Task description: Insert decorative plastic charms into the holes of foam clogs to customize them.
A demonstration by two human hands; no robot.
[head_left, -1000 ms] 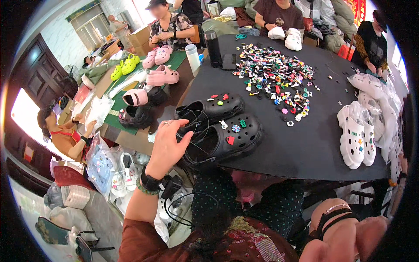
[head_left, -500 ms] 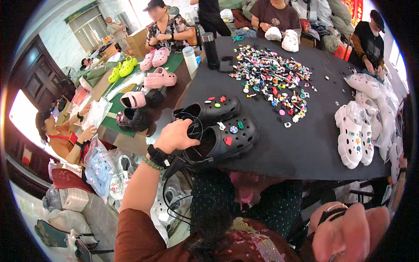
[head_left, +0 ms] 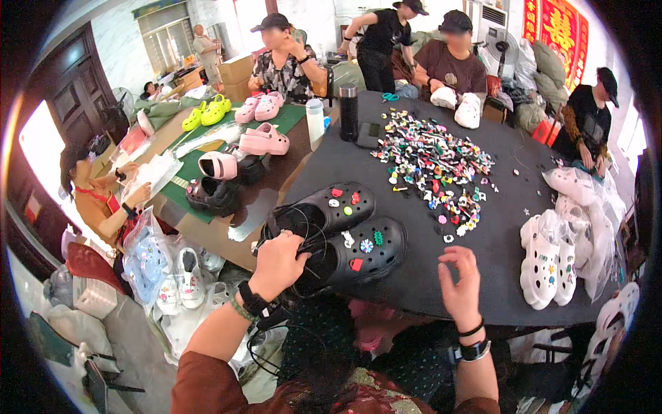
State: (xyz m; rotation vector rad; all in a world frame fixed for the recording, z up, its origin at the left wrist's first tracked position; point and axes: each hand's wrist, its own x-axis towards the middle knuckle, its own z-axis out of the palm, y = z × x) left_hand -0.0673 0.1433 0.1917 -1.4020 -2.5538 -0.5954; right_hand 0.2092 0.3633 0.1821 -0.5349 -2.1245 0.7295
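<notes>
Left hand (head_left: 276, 265) hides black clog (head_left: 358, 252) heel.

Head-worn fisheye, steeply down over near table (head_left: 414, 290)

Bare black table (head_left: 414, 276) ahead — charm pile (head_left: 434, 162) beyond.

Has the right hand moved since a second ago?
Yes. The right hand has come up from the lower right corner to the near edge of the black table.
</notes>
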